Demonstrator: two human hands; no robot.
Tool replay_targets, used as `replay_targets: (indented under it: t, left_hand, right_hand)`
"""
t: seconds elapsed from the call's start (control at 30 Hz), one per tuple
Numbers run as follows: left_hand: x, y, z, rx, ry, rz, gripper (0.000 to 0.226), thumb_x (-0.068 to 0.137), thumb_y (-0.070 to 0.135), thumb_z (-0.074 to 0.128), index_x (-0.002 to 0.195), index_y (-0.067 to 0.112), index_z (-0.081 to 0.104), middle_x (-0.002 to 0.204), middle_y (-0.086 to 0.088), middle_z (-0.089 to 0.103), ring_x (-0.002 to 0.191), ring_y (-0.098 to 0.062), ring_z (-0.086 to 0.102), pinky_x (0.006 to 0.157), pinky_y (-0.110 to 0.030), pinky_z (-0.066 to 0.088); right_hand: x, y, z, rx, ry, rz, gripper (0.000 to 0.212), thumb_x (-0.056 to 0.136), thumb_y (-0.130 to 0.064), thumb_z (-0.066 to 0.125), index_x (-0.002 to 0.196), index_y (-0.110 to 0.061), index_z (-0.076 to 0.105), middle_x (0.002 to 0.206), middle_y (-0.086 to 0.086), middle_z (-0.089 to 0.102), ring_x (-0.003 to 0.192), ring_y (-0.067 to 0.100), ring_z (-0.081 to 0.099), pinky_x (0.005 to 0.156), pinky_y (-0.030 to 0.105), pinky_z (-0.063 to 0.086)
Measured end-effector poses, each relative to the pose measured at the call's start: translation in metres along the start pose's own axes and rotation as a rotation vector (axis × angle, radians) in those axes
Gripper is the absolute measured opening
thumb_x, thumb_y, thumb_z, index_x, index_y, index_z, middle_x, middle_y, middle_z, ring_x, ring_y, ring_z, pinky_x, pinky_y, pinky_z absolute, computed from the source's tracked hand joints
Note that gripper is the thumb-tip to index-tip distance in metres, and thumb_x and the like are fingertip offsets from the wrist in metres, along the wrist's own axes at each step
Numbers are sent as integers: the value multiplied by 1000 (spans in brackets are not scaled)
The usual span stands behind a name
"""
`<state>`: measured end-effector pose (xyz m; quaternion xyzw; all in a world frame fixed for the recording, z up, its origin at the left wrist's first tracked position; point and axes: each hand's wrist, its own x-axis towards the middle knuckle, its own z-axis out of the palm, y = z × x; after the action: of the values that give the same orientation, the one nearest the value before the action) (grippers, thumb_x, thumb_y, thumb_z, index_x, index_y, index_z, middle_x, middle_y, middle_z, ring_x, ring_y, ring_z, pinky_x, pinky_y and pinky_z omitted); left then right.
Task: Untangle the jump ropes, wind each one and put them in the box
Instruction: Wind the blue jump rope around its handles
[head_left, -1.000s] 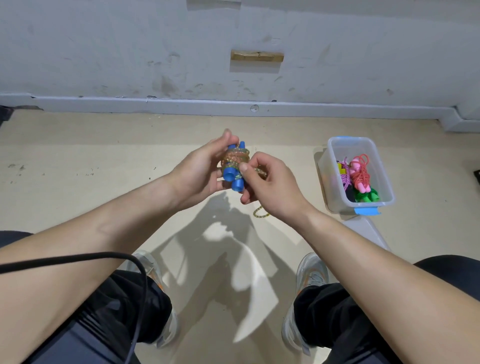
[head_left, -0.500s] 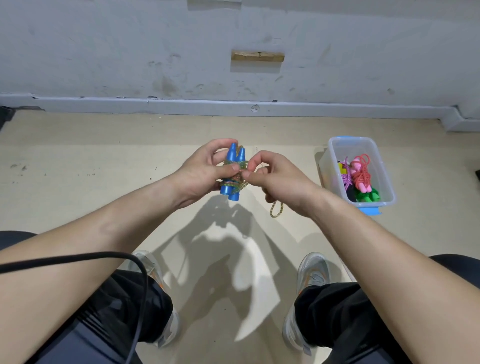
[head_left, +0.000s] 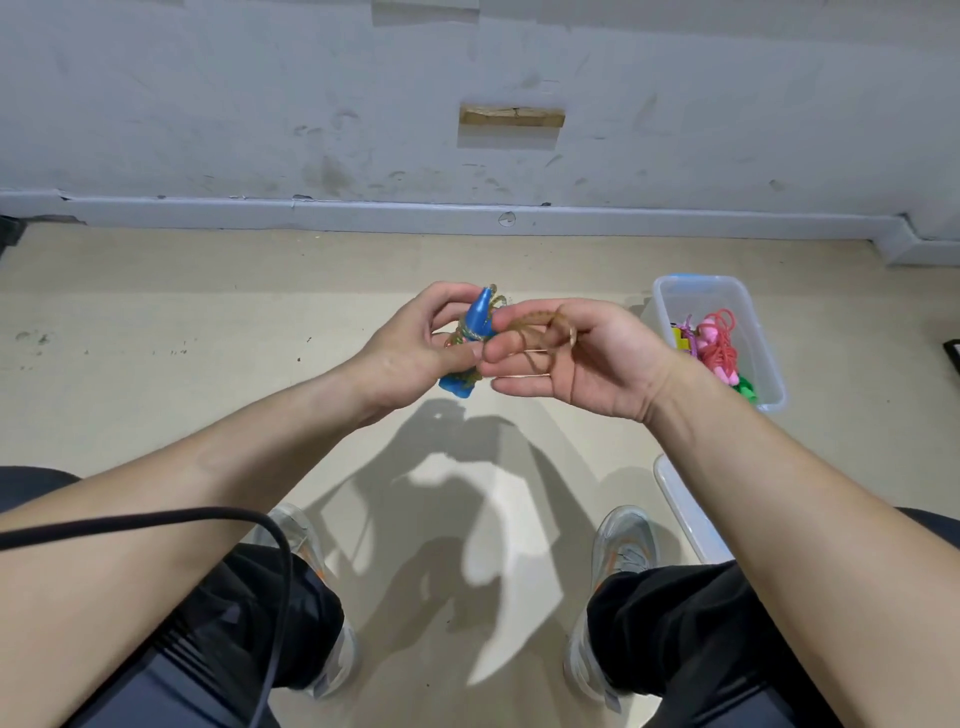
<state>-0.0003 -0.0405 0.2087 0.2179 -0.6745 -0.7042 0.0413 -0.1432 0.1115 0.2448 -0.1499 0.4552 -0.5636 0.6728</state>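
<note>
We see, from the head camera, both hands raised above the floor (head_left: 156, 322), meeting just above the picture's centre. The left hand (head_left: 410, 345) grips the pair of blue handles (head_left: 475, 325), fingers and thumb curled round them. The handles stand tilted, tips toward 12 o'clock, with turns of the amber cord (head_left: 537, 322) wound about their middle. At 3 o'clock of the handles, the right hand (head_left: 597, 364) lies palm up, fingertips touching the left thumb. A loose loop of the cord is hooked over its thumb and forefinger; the cord is blurred here, and we cannot tell how tightly it is held. The lower fingers are nearly straight.

At 3 o'clock of the hands, well apart from them, the clear plastic box (head_left: 670, 296) sits on the floor. It holds a wound pink jump rope (head_left: 719, 340) and, at 5 o'clock of that, green handles (head_left: 746, 388). A translucent lid (head_left: 685, 512) lies at 6 o'clock of the box, beside the right shoe (head_left: 623, 538). The left shoe (head_left: 293, 527) appears at 7 o'clock of the hands. A black cable (head_left: 208, 514) crosses the left forearm.
</note>
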Motion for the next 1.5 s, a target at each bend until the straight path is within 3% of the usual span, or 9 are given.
replay_targets:
  t: [0.1,0.27,0.47,0.57,0.8,0.93,1.07,1.27,1.5]
  left_hand:
    - [0,1,-2,-6,-4,16,48,93,-5,62,132,21,50,131,2,62,86,-16,65,82,-30,56]
    - [-3,1,1,-126,-42,-19,45,95,-4,59,132,18,47,127,0,64,93,-20,66,79,-30,55]
    - [1,6,-2,-249,-44,-35,49,93,-4,61,137,12,46,140,-7,57,108,-21,65,90,-43,56]
    - [1,8,-1,-287,-89,-36,53,85,4,65,134,15,49,139,-5,59,114,-23,65,92,-41,56]
    - [0,8,2,-323,-131,-47,47,90,-2,63,131,19,52,131,-3,63,113,-23,66,87,-38,56]
    - [-1,9,1,-329,-131,-53,50,92,-4,61,137,15,48,136,-6,61,116,-25,64,91,-41,56]
    - [-3,10,5,-316,-136,-53,47,96,-5,55,136,17,46,137,-3,61,113,-23,65,88,-37,56]
    - [-2,12,1,-318,-78,-65,48,96,-5,54,139,14,43,138,-6,60,116,-32,64,94,-43,56]
    - [-2,11,1,-312,-94,-95,48,96,-1,57,139,16,45,138,-4,60,120,-37,62,101,-49,51]
  right_hand:
    - [3,6,-1,-34,24,-91,22,90,-9,53,108,-9,66,98,12,76,99,27,73,90,41,59]
    - [14,10,2,-181,307,-227,16,102,-18,54,97,-18,69,67,-6,53,53,9,44,57,23,47]
    - [20,17,10,-110,514,-333,17,103,-18,53,101,-18,70,87,-6,69,78,14,59,69,26,53]
    - [22,17,11,-75,577,-358,20,104,-14,50,111,-9,68,79,-5,67,77,16,58,68,25,52]
    - [27,16,21,156,545,-367,24,102,-17,48,103,-3,67,63,-1,32,55,13,34,60,26,34]
    - [30,18,18,80,565,-358,40,108,-34,41,96,-5,67,59,-4,31,52,10,32,55,23,34]
    - [29,18,16,71,628,-351,34,105,-23,49,82,-4,64,52,-5,40,46,10,31,50,24,34]
    - [28,18,12,24,576,-379,19,102,-10,54,93,-9,71,79,2,57,52,10,33,56,24,36]
    - [25,19,10,-216,631,-430,16,98,-8,61,89,-17,71,76,10,43,54,14,41,58,27,42]
